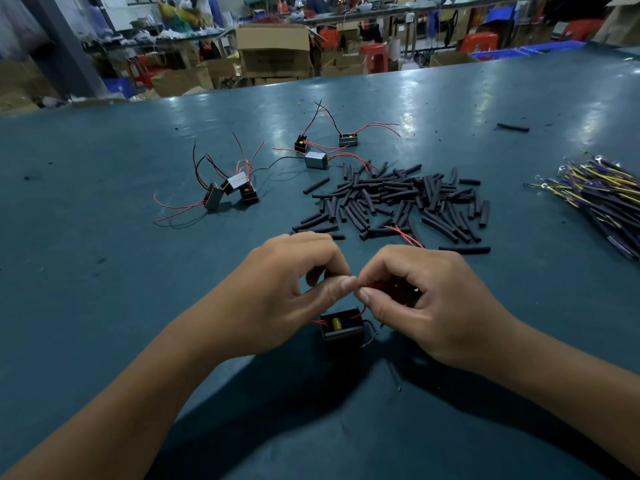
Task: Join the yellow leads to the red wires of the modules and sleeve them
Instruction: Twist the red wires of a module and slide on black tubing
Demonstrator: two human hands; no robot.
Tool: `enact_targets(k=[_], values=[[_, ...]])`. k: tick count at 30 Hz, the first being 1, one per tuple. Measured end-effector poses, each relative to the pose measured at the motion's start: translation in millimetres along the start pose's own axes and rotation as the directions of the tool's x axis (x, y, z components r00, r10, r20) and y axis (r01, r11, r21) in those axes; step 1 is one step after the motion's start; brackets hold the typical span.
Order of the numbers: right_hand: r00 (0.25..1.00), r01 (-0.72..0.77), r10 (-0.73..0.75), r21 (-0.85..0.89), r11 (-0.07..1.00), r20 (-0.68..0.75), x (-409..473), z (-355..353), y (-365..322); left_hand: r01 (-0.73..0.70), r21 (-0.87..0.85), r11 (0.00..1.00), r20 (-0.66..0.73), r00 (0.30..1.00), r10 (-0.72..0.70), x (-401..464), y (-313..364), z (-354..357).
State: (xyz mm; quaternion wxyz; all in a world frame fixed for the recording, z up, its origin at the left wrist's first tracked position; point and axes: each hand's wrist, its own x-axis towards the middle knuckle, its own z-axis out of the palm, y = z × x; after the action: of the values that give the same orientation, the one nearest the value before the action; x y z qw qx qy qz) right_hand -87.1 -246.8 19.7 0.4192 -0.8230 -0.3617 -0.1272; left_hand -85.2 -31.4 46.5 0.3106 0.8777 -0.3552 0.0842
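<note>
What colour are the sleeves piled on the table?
Black, seen in the head view: sleeves.

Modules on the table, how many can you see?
7: one below the hands, three clustered at left, three farther back at centre. None seems hidden.

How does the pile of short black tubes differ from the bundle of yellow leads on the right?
The short black sleeve tubes are stubby, plain and scattered loosely across the table's middle. The yellow leads are long and thin, end in metal ring terminals, and lie roughly aligned in one bundle at the right edge. Both rest untouched on the green table.
</note>
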Motion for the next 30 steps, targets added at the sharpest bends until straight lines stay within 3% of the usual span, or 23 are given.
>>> enact_targets(k=[4,7,10,12,15,17,20,24,30], values=[[0.997,-0.067,0.068,0.059,0.996,-0.029,1,2,2,0.113,-0.139,0.984,-0.065,0.990,-0.123,2,1,-1],[0.978,-0.197,0.205,0.176,0.965,-0.028,3,3,6,0.166,-0.237,0.957,-0.150,0.967,-0.205,3,-4,-7],[0.942,-0.311,0.336,0.333,0.890,-0.017,6,5,12,0.209,-0.479,0.853,-0.189,0.924,-0.332,3,-9,-12],[0.920,-0.353,0.391,0.441,0.825,0.003,8,4,14,0.263,-0.566,0.782,-0.005,0.947,-0.322,0,-10,-15],[0.900,-0.378,0.436,0.495,0.782,-0.001,10,-3,17,0.355,-0.405,0.843,0.328,0.917,-0.229,-4,-10,-10],[0.902,-0.387,0.431,0.421,0.820,-0.008,11,-11,21,0.344,-0.341,0.875,0.333,0.915,-0.230,-2,-7,-2],[0.913,-0.399,0.408,0.216,0.891,0.000,11,-24,28,0.323,-0.289,0.901,0.196,0.941,-0.275,1,-2,12],[0.974,-0.219,0.211,-0.101,0.970,-0.082,10,-40,27,0.319,-0.190,0.928,0.103,0.947,-0.305,2,0,21],[0.986,-0.026,0.056,-0.186,0.982,0.157,8,-42,21,0.225,0.005,0.974,0.064,0.972,-0.225,2,-2,21]])
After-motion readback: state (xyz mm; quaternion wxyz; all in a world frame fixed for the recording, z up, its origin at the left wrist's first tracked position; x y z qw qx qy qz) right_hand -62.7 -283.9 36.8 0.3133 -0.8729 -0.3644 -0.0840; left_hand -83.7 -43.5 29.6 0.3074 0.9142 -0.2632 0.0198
